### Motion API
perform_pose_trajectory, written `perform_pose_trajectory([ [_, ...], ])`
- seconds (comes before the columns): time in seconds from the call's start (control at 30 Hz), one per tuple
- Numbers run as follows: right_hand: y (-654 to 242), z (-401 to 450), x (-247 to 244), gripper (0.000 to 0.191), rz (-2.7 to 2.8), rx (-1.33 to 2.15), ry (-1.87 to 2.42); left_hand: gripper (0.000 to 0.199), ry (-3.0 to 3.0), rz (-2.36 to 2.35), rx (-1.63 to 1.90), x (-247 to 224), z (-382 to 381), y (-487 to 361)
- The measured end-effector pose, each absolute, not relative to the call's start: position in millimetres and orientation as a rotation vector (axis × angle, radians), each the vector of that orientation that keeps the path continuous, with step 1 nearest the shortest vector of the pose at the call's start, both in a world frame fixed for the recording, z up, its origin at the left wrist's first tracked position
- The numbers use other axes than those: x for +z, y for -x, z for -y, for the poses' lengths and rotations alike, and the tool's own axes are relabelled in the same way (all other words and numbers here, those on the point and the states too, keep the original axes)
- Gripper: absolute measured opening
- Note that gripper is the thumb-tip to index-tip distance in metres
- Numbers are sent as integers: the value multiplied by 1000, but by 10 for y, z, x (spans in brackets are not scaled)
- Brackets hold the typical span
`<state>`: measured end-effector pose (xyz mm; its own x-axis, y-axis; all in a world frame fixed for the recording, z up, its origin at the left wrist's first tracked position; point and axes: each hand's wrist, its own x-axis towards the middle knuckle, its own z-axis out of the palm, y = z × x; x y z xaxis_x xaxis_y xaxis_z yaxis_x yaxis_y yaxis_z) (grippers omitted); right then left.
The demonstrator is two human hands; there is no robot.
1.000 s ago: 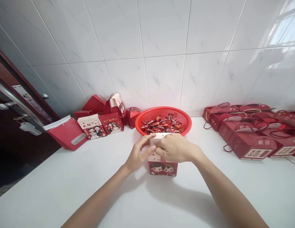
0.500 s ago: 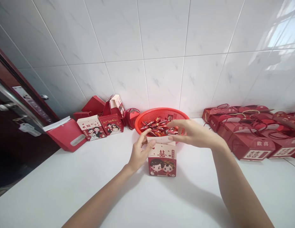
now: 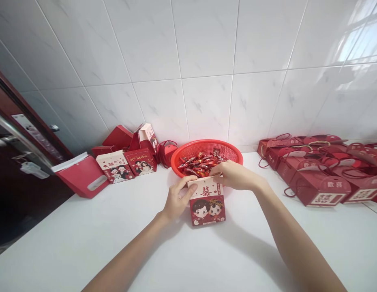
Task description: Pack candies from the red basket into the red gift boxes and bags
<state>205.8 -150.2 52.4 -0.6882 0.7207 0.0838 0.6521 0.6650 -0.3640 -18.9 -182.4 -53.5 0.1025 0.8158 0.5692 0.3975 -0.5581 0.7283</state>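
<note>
Holding a printed box (image 3: 208,207) on the counter (image 3: 182,259), between left hand (image 3: 177,197) and right hand (image 3: 235,175).
With cartons (image 3: 116,168) well left of the left hand, pinching the upper left edge with it; with a basket (image 3: 206,144) of wrapped sweets (image 3: 198,164) just beyond both hands, gripping the top edge with the right hand; with red boxes (image 3: 324,186) well right of that.

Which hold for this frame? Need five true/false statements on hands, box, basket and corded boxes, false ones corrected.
1. The left hand touches the box. True.
2. The basket holds red wrapped pieces. True.
3. The right hand is deep inside the basket. False: it is at the box's top edge.
4. The box lies on its side. False: it stands upright.
5. The corded boxes are right of the basket. True.
</note>
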Motion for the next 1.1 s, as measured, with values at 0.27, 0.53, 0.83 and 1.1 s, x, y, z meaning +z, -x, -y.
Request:
perform_pose_trajectory([
  [0.27,-2075,1472,485,36,2662,660,1059,10,-2148,-1067,1564,-532,1812,208],
  [0.53,-1979,1552,473,33,2675,720,1103,27,-1861,-1192,1494,-550,1921,184],
  [0.83,-2060,1465,325,29,2606,908,858,32,-1553,-1119,1469,-579,2010,139],
  [1.1,-2204,1970,-250,53,2003,969,917,47,-1543,-1042,1305,-702,2112,179],
])
